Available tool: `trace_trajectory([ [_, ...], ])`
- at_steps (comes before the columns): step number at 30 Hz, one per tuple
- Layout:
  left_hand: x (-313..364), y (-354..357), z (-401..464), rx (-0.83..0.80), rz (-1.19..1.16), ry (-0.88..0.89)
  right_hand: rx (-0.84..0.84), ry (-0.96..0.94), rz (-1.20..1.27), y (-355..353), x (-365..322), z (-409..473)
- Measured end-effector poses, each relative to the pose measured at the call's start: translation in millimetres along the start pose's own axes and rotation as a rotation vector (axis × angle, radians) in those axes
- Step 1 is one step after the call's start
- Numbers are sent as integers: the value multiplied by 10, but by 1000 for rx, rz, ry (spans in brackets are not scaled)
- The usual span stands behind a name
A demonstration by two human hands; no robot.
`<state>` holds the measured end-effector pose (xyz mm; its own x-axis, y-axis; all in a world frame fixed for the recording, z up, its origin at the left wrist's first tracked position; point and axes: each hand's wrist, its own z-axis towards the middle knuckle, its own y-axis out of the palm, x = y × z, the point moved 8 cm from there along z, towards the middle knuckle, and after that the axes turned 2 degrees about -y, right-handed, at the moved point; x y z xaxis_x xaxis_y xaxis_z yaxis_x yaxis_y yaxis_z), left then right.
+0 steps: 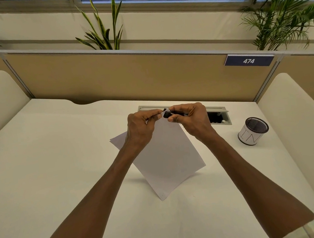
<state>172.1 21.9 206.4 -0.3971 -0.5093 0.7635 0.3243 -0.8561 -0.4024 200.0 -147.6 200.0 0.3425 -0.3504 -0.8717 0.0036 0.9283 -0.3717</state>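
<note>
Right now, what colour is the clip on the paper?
Black. Head view shows it best: binder clip in the right hand, left hand holding the paper sheets.

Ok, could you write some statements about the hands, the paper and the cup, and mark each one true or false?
1. The left hand pinches the paper near its top corner. True.
2. The right hand holds a black clip at that corner. True.
3. The paper lies flat on the desk. False: it is held up at a tilt, with the top corner raised.
4. The cup stands left of both hands. False: it stands to their right.
5. The sign reads 474. True.
6. Pens stick out of the cup. False: nothing shows above its rim.
</note>
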Motion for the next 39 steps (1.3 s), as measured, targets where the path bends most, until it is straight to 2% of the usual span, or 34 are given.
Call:
trace_trajectory([
  [6,-18,-23,10,6,-1,-12,-48,14,124,14,15,-8],
  [12,-105,-62,-5,7,5,-53,-170,72,189,20,62,-59],
  [17,-214,-181,-41,15,40,-74,-134,140,304,-107,178,-62],
  [21,-295,-308,-90,15,74,-69,-91,265,328,-101,353,-27],
  [27,-546,-541,-223,4,70,-58,7,479,298,68,606,65],
  [31,-778,-735,-323,44,31,-95,69,569,194,277,725,181],
  [39,-1164,-1003,-400,116,-59,-215,-24,682,-45,1062,1010,451],
])
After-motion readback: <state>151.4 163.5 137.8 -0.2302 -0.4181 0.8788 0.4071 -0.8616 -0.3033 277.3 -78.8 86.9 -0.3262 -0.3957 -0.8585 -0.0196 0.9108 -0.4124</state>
